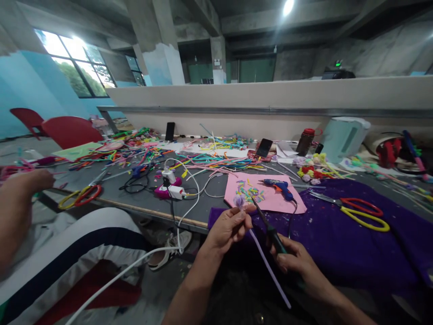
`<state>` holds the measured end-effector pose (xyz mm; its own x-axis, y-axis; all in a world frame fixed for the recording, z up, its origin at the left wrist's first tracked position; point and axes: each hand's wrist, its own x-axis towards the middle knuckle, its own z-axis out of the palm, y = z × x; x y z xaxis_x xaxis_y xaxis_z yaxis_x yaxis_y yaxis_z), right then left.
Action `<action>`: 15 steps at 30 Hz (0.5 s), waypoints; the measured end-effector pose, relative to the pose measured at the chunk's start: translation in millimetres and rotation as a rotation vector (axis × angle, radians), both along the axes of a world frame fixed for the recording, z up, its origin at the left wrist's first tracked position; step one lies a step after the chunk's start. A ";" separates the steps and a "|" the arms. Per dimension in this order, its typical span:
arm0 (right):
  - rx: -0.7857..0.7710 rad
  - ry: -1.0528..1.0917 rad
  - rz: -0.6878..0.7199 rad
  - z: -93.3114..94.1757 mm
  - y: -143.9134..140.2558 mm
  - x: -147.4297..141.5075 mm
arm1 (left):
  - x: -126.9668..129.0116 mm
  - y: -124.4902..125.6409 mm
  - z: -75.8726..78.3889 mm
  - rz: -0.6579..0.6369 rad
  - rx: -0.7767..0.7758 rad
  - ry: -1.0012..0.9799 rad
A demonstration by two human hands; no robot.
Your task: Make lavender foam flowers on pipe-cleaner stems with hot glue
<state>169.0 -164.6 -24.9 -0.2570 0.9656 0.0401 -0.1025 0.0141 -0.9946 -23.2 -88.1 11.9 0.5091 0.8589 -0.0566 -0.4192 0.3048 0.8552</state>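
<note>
1. The lilac pipe cleaner (267,264) runs from the near right up to a small curled flower head (240,201), kept clear of the counter (142,196).
2. The left hand (230,228) pinches the stem just below the head, steadying it.
3. The right hand (294,259) is closed round a dark-handled tool (270,230), its tip aimed at the head.
4. A pink sheet (270,198) lies just beyond, bearing a blue glue gun (279,187); scissors (361,212) lie to the right on purple cloth (338,243).

No legible text, label or number anywhere
</note>
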 end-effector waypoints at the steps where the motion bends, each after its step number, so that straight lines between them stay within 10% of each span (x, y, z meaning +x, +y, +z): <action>1: -0.002 -0.002 0.007 0.0 -0.7 0.9 | -0.1 0.6 -0.6 -0.008 -0.010 -0.010; 15: 0.021 -0.025 0.031 6.0 -1.0 9.8 | 12.8 5.8 -8.0 0.158 -0.072 -0.126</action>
<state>178.8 -165.6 -19.0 -0.2875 0.9563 0.0538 -0.0782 0.0325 -0.9964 -10.4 -82.3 3.9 0.3755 0.9245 -0.0649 -0.5689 0.2852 0.7714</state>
